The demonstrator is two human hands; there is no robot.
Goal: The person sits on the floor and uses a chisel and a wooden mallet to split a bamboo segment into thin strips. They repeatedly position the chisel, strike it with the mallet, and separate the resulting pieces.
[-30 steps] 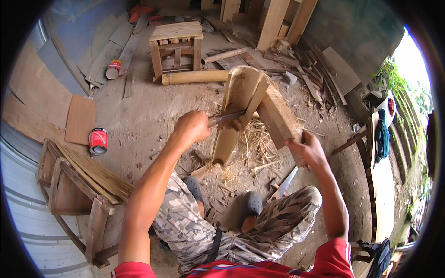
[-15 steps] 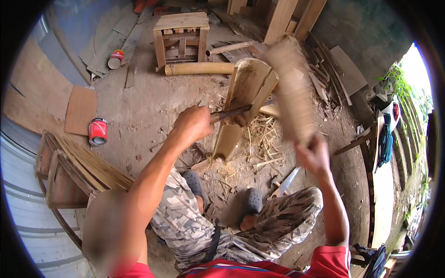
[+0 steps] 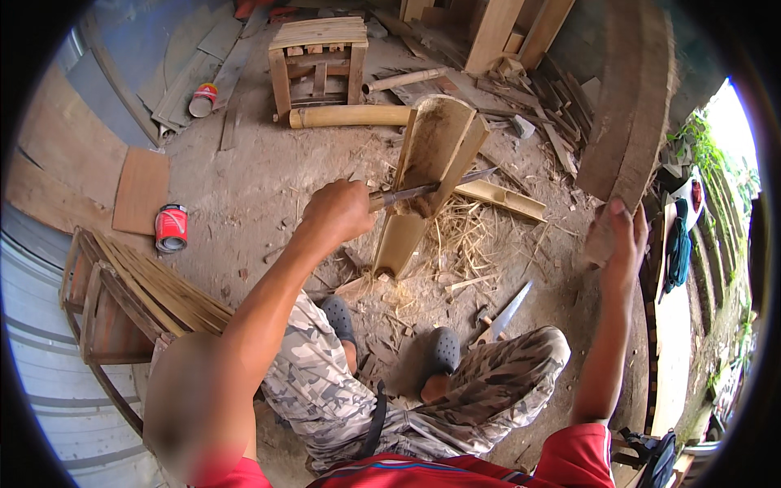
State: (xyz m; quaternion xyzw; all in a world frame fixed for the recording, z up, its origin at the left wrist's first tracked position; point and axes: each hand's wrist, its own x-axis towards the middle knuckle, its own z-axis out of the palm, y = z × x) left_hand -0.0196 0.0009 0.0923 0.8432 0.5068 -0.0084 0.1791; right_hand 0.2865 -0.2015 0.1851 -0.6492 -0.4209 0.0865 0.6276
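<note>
My left hand (image 3: pixel 338 210) is closed round the handle of a large knife (image 3: pixel 413 193). Its dark blade lies across a thick split bamboo section (image 3: pixel 447 134), lodged against the bamboo's side wall, with the tip showing past the far edge. The bamboo leans with its hollow inside facing up toward me. Raised out at the right, my right hand (image 3: pixel 625 240) grips the lower end of a broad, rough wooden plank (image 3: pixel 630 106). The plank points up and away, apart from the knife and the bamboo.
Bamboo shavings (image 3: pixel 468 240) litter the floor round the work. A handsaw (image 3: pixel 506 313) lies beside my right foot. Behind stand a slatted wooden stool (image 3: pixel 317 69) and a bamboo pole (image 3: pixel 350 118). A red can (image 3: pixel 172 228) and a slatted wooden piece (image 3: pixel 146 285) are at left.
My right hand has swung the plank outward to the right, away from the bamboo. My left hand, the knife and the bamboo have stayed almost in place.
</note>
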